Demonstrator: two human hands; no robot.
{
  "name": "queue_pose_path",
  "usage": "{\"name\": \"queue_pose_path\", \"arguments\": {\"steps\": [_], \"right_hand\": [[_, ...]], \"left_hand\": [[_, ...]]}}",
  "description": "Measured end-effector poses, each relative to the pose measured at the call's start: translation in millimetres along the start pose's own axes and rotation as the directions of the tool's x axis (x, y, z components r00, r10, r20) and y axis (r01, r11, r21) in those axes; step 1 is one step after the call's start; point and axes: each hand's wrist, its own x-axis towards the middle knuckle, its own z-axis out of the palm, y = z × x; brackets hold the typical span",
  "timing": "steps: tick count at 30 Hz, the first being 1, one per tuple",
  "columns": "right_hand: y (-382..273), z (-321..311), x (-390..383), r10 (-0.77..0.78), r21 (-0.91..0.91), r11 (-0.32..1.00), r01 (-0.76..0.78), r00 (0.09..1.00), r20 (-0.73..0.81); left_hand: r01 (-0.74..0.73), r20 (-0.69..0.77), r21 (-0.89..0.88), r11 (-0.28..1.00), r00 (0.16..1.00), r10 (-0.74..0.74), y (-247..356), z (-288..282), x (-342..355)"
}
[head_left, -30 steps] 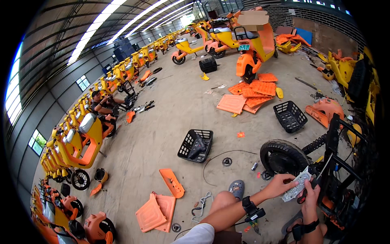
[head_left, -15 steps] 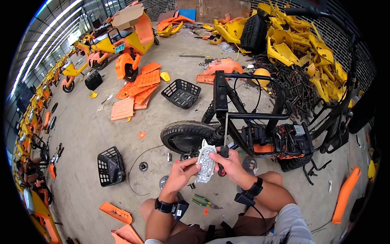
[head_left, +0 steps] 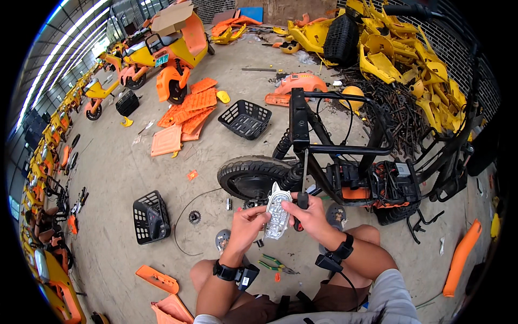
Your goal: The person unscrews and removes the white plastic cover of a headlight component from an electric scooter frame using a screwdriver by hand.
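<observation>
An oval lamp (head_left: 277,218) with a clear, silvery lens and a pale rim is held up between my two hands, lens side in view. My left hand (head_left: 245,231) pinches its left edge between thumb and fingers. My right hand (head_left: 315,220) has its thumb on the lens's right side and also grips a screwdriver (head_left: 303,202), its black handle against the fingers and its long shaft pointing up and away. A small red and black end shows under the right hand; I cannot tell whether it belongs to the screwdriver.
A stripped black scooter frame (head_left: 345,151) with its rear wheel (head_left: 248,175) stands just ahead. Green-handled pliers (head_left: 276,264) lie below my hands. Black baskets (head_left: 151,217), a sprocket (head_left: 195,217) and orange panels (head_left: 189,113) lie about the floor; yellow panels (head_left: 388,54) are heaped at the far right.
The whole view has shifted slightly, so the scene sits a little to the right. Both hands keep hold of the lamp, and the screwdriver stays in the right hand.
</observation>
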Motion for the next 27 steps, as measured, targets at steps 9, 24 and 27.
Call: {"name": "queue_pose_path", "arguments": {"steps": [9, 24, 27], "right_hand": [[-0.8, 2.4, -2.7, -0.035, -0.049, 0.998, 0.035, 0.999, 0.01], [-5.3, 5.1, -6.5, -0.064, -0.069, 0.996, 0.063, 0.998, -0.014], [-4.3, 5.5, -6.2, -0.076, -0.078, 0.994, 0.074, 0.997, -0.019]], "left_hand": [[0.004, 0.019, -0.014, 1.0, 1.0, -0.004, -1.5, -4.0, 1.9], [0.028, -0.009, -0.045, 0.999, 1.0, -0.028, -4.7, -2.1, 3.3], [0.035, -0.002, -0.057, 0.998, 0.999, -0.035, -6.2, -3.5, 4.0]]}}
